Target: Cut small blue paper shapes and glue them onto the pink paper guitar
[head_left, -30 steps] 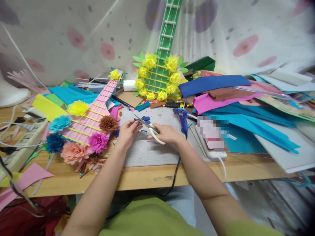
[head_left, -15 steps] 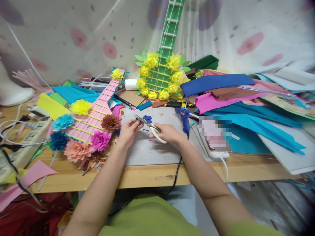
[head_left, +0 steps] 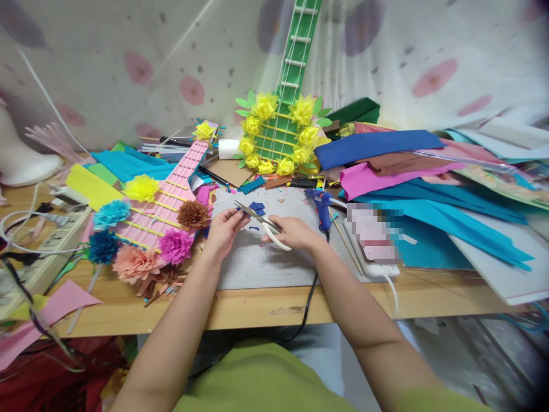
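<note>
My right hand (head_left: 292,232) is closed around the handles of white-handled scissors (head_left: 273,234). The blades point up and left, slightly parted, over the grey cutting mat (head_left: 283,269). My left hand (head_left: 226,229) is pinched close to the blades, with what looks like a small piece of dark blue paper at the fingertips, mostly hidden. Small dark blue paper pieces (head_left: 257,207) lie on the mat just beyond the scissors. To the right of my right hand stands a blue glue gun (head_left: 321,207).
At left lies a pink paper guitar (head_left: 160,214) with paper flowers. A green guitar (head_left: 277,140) with yellow flowers leans at the back. Coloured paper sheets (head_left: 381,146) pile up at right, beside a phone (head_left: 373,234). A power strip (head_left: 47,252) and cables are at far left.
</note>
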`<action>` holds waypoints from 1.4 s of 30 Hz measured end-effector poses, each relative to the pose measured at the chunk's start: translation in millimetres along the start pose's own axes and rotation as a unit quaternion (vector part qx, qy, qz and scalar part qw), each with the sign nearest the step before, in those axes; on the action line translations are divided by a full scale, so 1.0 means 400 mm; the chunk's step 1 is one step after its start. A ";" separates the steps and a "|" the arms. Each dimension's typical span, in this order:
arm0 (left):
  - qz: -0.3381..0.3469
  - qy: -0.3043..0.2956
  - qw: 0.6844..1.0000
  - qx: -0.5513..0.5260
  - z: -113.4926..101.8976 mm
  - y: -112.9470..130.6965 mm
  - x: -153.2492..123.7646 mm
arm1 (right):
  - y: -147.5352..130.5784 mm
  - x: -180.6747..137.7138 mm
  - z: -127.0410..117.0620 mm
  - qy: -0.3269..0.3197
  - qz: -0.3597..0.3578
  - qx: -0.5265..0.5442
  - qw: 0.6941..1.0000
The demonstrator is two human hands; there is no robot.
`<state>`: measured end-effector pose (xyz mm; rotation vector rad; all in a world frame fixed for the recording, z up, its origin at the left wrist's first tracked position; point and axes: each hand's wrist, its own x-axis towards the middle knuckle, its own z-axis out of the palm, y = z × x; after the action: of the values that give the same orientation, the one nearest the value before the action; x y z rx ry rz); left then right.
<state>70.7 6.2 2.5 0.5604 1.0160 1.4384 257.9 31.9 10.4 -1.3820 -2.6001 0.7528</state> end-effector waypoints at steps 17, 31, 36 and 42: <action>0.000 0.014 0.999 0.031 0.000 0.014 -0.001 | 0.014 0.005 0.005 0.028 0.002 0.050 0.998; 0.040 0.039 0.983 0.173 -0.068 0.182 0.006 | 0.071 0.049 0.051 0.165 0.115 0.124 0.972; 0.101 0.032 0.957 0.270 -0.135 0.344 0.045 | 0.082 0.055 0.057 0.185 0.133 0.125 0.966; 0.046 0.065 0.930 0.359 -0.216 0.407 0.089 | 0.086 0.060 0.063 0.182 0.145 0.122 0.965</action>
<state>-93.7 36.6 87.6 1.0581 1.6557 1.1644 261.9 57.5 -31.1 -1.6582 -1.9836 0.7374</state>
